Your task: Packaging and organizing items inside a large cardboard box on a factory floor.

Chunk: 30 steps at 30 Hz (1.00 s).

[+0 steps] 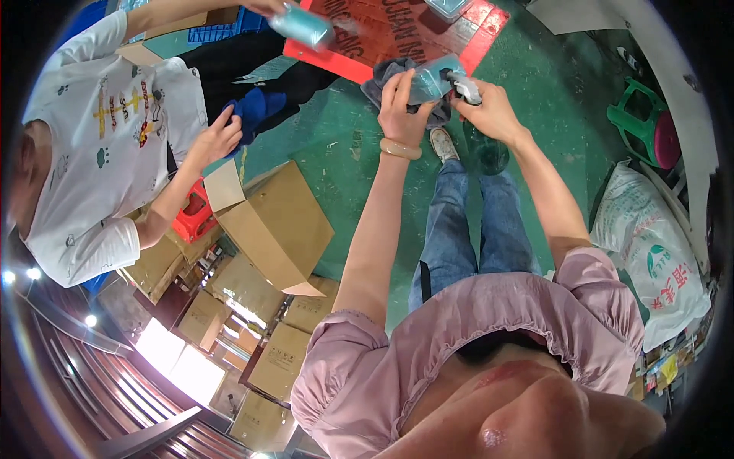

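My left hand [401, 113] is closed around a clear, pale blue plastic container [433, 79], holding it tilted at the near edge of a red board. A dark grey cloth [380, 80] is bunched behind and beneath the container, against the same hand. My right hand [495, 115] grips the neck of a spray bottle [489, 151], whose dark green see-through body hangs below the fingers. The bottle's white and grey trigger head points toward the container, close to its right end. Whether the trigger is pressed, I cannot tell.
Red board [417, 34] with dark lettering lies ahead, another clear container [449, 8] on it. At left a person [115, 153] holds a blurred teal container [302, 27] and a blue cloth [261, 111]. An open carton [279, 222], green stool [638, 118] and white sack [650, 245] stand around.
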### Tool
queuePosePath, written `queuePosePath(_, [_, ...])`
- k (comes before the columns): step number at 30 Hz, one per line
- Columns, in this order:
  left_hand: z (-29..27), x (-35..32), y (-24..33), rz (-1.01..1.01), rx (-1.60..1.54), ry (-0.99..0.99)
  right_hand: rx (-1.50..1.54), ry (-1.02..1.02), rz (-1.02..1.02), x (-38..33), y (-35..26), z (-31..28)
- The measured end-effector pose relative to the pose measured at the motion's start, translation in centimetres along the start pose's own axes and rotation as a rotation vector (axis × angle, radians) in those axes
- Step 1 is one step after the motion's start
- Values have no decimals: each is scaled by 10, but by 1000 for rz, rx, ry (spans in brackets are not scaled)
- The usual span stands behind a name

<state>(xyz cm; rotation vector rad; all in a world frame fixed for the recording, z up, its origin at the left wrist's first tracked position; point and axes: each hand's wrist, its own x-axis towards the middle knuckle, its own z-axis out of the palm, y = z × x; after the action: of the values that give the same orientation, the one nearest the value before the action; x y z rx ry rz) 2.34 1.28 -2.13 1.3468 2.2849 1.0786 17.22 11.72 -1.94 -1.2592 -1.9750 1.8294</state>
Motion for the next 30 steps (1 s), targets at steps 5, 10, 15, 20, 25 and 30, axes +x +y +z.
queuePosePath(5, [-8,-19,-4,43,5,11,-29,88,-67,-11,-8,0])
queuePosePath(10, [-4,-43,-10,35,-4,3,-53,17,-129,-32,4,7])
queuePosePath(15, [0,-63,-20,106,24,50,-94,-102,39,-51,15,21])
queuePosePath(20, [-5,-92,-16,157,74,62,-94,249,-141,-62,35,25])
queuePosePath(25, [-44,-115,-7,145,95,178,-121,700,-397,-26,57,-3])
queuePosePath(30, [-63,-132,-20,57,167,141,-76,809,-533,-12,48,0])
